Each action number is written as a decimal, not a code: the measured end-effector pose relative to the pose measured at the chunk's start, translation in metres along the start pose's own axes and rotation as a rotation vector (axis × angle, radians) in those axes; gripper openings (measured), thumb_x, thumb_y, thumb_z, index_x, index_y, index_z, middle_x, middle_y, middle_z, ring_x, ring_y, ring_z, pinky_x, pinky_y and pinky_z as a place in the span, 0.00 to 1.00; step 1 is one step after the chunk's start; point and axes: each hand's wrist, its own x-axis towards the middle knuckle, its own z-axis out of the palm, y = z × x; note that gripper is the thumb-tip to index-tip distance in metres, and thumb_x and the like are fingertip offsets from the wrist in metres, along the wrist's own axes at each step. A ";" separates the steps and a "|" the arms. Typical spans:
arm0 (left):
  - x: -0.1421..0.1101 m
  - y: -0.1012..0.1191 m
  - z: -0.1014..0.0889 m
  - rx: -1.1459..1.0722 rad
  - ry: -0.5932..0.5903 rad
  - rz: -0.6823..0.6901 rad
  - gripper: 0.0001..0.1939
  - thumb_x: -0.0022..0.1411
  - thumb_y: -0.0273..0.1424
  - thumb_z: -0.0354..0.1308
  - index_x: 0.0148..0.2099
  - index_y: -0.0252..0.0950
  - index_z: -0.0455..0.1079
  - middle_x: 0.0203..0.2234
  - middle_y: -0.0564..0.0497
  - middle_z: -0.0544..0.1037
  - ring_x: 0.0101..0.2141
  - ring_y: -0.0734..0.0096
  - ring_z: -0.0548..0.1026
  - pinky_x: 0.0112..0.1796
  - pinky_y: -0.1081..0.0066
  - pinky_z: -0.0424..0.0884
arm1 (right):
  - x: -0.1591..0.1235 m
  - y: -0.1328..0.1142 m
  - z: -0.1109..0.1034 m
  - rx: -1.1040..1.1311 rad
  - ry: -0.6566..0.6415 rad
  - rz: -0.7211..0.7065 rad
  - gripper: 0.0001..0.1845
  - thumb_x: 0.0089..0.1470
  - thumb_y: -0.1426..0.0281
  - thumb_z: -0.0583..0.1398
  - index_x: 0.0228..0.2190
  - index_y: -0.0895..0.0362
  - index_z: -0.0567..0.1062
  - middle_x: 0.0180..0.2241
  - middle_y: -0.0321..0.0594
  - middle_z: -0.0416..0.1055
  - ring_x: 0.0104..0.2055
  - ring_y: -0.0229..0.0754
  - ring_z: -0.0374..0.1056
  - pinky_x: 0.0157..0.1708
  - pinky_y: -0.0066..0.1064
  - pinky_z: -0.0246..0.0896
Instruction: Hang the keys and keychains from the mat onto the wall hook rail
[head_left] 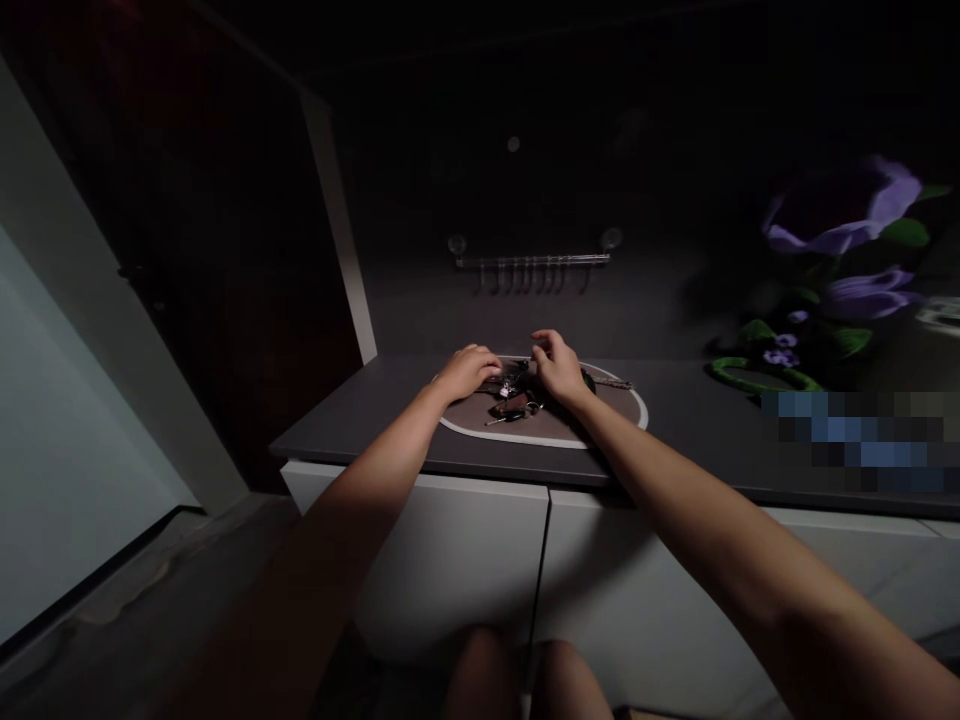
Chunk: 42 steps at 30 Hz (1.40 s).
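A small pile of keys (pixel 508 415) with rings and a brown fob (pixel 513 404) lies on an oval brown mat (pixel 487 430) with a white rim. My left hand (pixel 466 372) is over the mat's left side, its fingers loosely bent beside the keys. I see nothing held in it, though the fingertips partly blend into the dark items. Across the pile, my right hand (pixel 559 370) hovers with its index finger and thumb apart and nothing visible between them. A thin strap-like item (pixel 613 382) sticks out to the right of that hand.
Mounted on the dark wall is a clear rail (pixel 532 261) with several hooks. Purple artificial flowers (pixel 844 230) stand right on the grey countertop (pixel 697 430). White cabinet doors (pixel 450 550) are below, close to my knees. A dark door (pixel 187 230) is at left.
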 end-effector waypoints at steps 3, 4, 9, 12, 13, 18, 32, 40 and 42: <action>-0.005 -0.011 -0.003 0.077 -0.044 -0.022 0.01 0.49 0.30 0.60 0.27 0.42 0.72 0.26 0.50 0.74 0.34 0.65 0.68 0.44 0.68 0.59 | -0.003 -0.003 0.001 -0.088 -0.044 -0.057 0.14 0.51 0.71 0.51 0.40 0.58 0.68 0.33 0.42 0.69 0.33 0.39 0.63 0.40 0.34 0.57; -0.005 -0.014 -0.003 0.098 -0.055 -0.036 0.01 0.48 0.31 0.61 0.27 0.42 0.72 0.26 0.50 0.74 0.34 0.65 0.68 0.44 0.68 0.59 | -0.003 -0.004 0.002 -0.107 -0.060 -0.072 0.14 0.50 0.72 0.51 0.40 0.58 0.68 0.34 0.43 0.69 0.33 0.40 0.63 0.40 0.34 0.57; -0.003 -0.016 -0.004 0.233 -0.152 -0.056 0.05 0.52 0.32 0.57 0.32 0.39 0.73 0.30 0.50 0.75 0.37 0.66 0.69 0.44 0.68 0.60 | -0.004 -0.004 0.005 -0.151 -0.084 -0.092 0.15 0.49 0.73 0.51 0.40 0.59 0.68 0.33 0.43 0.70 0.34 0.40 0.63 0.40 0.34 0.57; -0.001 -0.013 -0.005 0.305 -0.197 -0.059 0.10 0.57 0.33 0.52 0.35 0.36 0.73 0.33 0.48 0.76 0.37 0.68 0.70 0.41 0.70 0.62 | -0.004 -0.003 0.005 -0.164 -0.084 -0.076 0.15 0.49 0.73 0.52 0.40 0.59 0.69 0.32 0.43 0.70 0.34 0.41 0.64 0.38 0.33 0.57; -0.001 -0.012 -0.005 0.312 -0.181 -0.063 0.10 0.57 0.33 0.51 0.35 0.35 0.73 0.33 0.48 0.76 0.36 0.69 0.70 0.40 0.70 0.62 | -0.003 -0.003 0.005 -0.169 -0.084 -0.069 0.15 0.49 0.72 0.52 0.40 0.59 0.69 0.32 0.43 0.70 0.33 0.41 0.64 0.38 0.33 0.57; 0.001 -0.007 -0.004 0.285 -0.027 -0.119 0.11 0.57 0.33 0.50 0.36 0.34 0.73 0.32 0.48 0.76 0.34 0.70 0.71 0.37 0.72 0.64 | -0.003 -0.004 0.007 -0.176 -0.090 -0.056 0.16 0.49 0.72 0.52 0.41 0.58 0.69 0.30 0.42 0.70 0.31 0.40 0.63 0.36 0.33 0.56; 0.007 -0.002 -0.003 0.001 0.271 -0.257 0.08 0.56 0.30 0.53 0.34 0.32 0.72 0.28 0.49 0.76 0.29 0.73 0.71 0.31 0.75 0.65 | -0.004 -0.008 0.008 -0.130 -0.103 -0.082 0.14 0.48 0.69 0.54 0.38 0.57 0.70 0.27 0.38 0.70 0.27 0.37 0.61 0.32 0.31 0.55; 0.012 0.005 -0.002 -0.418 0.338 -0.399 0.07 0.56 0.29 0.53 0.33 0.30 0.68 0.21 0.53 0.71 0.20 0.80 0.67 0.20 0.80 0.61 | -0.007 -0.017 0.008 -0.070 -0.048 -0.261 0.10 0.48 0.69 0.54 0.34 0.58 0.70 0.29 0.39 0.68 0.30 0.38 0.62 0.33 0.30 0.56; 0.012 0.007 -0.002 -0.488 0.336 -0.406 0.06 0.56 0.30 0.54 0.33 0.31 0.67 0.21 0.53 0.71 0.21 0.80 0.68 0.20 0.80 0.61 | -0.007 -0.020 0.007 -0.066 -0.031 -0.301 0.09 0.49 0.69 0.54 0.33 0.58 0.69 0.31 0.41 0.69 0.33 0.39 0.63 0.34 0.31 0.56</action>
